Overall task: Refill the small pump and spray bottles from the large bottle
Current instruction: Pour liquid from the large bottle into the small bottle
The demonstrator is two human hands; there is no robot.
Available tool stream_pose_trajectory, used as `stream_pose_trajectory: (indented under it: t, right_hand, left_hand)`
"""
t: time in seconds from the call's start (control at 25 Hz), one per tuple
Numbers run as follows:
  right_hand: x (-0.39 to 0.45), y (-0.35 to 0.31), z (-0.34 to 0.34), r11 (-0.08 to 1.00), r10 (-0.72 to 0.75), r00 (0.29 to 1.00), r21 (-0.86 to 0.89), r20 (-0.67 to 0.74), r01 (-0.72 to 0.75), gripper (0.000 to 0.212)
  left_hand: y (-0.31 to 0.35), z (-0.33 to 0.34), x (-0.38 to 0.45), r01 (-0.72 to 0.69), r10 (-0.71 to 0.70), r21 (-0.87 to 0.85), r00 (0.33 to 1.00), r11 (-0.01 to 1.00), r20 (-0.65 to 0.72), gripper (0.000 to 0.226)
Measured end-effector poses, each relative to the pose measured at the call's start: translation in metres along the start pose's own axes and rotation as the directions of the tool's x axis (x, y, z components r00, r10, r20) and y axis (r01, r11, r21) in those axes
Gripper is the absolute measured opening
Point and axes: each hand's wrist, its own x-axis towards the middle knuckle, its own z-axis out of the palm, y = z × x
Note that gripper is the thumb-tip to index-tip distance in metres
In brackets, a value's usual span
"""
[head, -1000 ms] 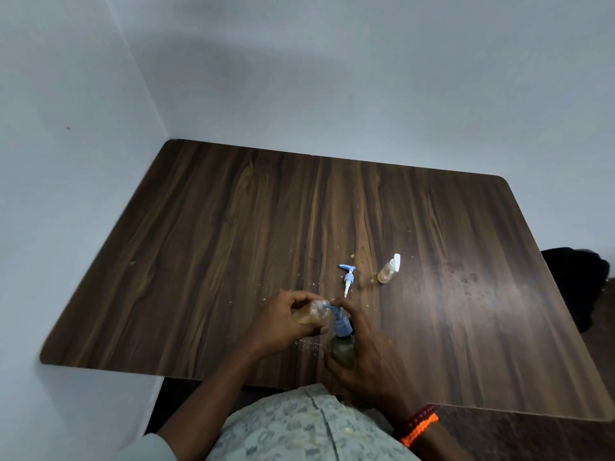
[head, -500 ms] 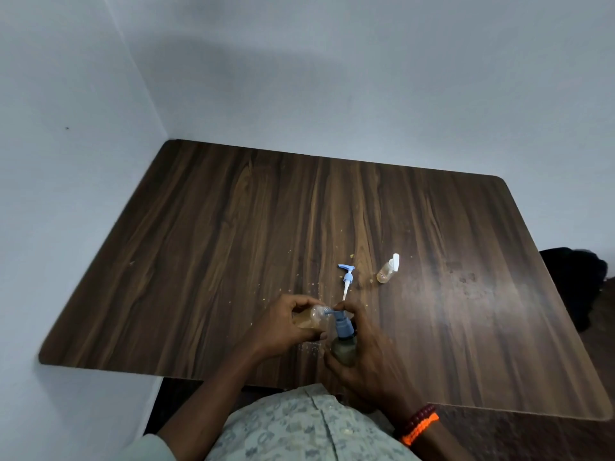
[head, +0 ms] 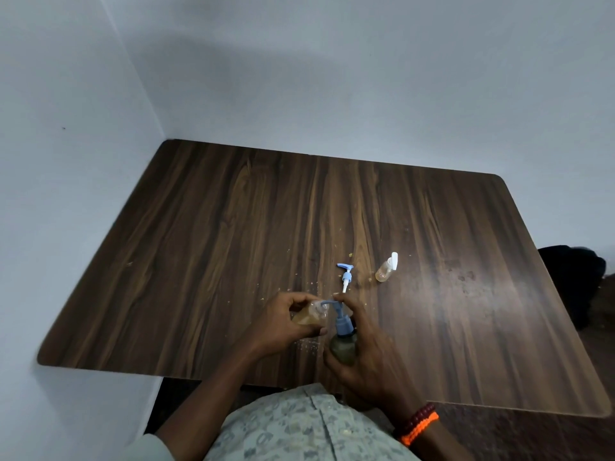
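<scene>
A: Around the work?
B: Dark wood-grain tabletop (head: 199, 247), pushed into a corner of pale walls. Loose blue-and-white pump head (head: 346, 277) lying flat just beyond the hands, tube end toward the person. Small spray bottle (head: 386, 267) w/ white cap on its side to the right of it, well clear of the hands. Crumbs and wet spots scattered nearby. Dark object at far right past the tabletop edge, can't tell what.

A: In the way?
B: Fingers cover most of both held bottles; bases hidden.

A: Hands?
B: Left hand (head: 283, 319) wrapped round a small clear bottle (head: 311, 316), amber liquid inside, held above the near tabletop edge. Right hand (head: 369, 354) gripping the large bottle (head: 342, 349), fingertip on top of its blue pump. Red and orange bands on that wrist.

A: Pointing, axis?
B: Large bottle's long axis roughly upright, top tilted away from the person; spout points left, tip at the small bottle's open mouth. Small bottle leaning, mouth up and toward the spout.
</scene>
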Motion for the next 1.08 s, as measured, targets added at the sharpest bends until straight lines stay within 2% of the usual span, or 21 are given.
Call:
stream_pose_trajectory:
  t: [0.08,0.2,0.4,0.6,0.8,1.0,1.08]
  right_hand:
    - [-0.0002,-0.0016,-0.0008,1.000,-0.016,1.000,-0.014,0.020,0.016,0.081]
    - [-0.0005,-0.0021,-0.0027,0.999,-0.008,1.000,-0.031,0.031,0.009,0.069]
    - [-0.0012,0.0004,-0.0042,0.999,0.017,0.999,-0.032,0.047,-0.016,0.085]
    - [-0.0019,-0.0008,0.0004,0.998,0.014,1.000,-0.058,0.028,-0.013,0.069]
    - [-0.0012,-0.0015,0.0014,0.999,0.006,1.000,-0.040,-0.006,-0.006,0.081]
    - [0.0019,-0.0008,0.0033,0.996,0.009,1.000,-0.083,-0.024,-0.011,0.070]
    - [0.0029,-0.0005,0.0032,0.996,0.010,1.000,-0.087,-0.009,-0.011,0.074]
  left_hand:
    - [0.0019,-0.0021,0.0012,-0.008,0.008,0.006,1.000,1.000,-0.013,0.050]
    - [-0.0007,-0.0002,-0.0003,0.000,-0.001,0.032,1.000,0.999,0.017,0.045]
    - [-0.0007,0.0014,0.0011,-0.008,0.008,0.003,1.000,1.000,-0.010,0.047]
    - [-0.0009,0.0030,-0.0026,0.000,0.000,0.019,1.000,1.000,0.020,0.044]
    - [0.0013,0.0001,-0.0003,0.002,-0.003,-0.009,1.000,1.000,-0.027,0.044]
    - [0.0012,0.0012,-0.0044,0.019,-0.019,0.020,1.000,1.000,-0.011,0.041]
    - [0.0018,0.0006,-0.0051,0.026,-0.026,0.010,1.000,1.000,-0.014,0.041]
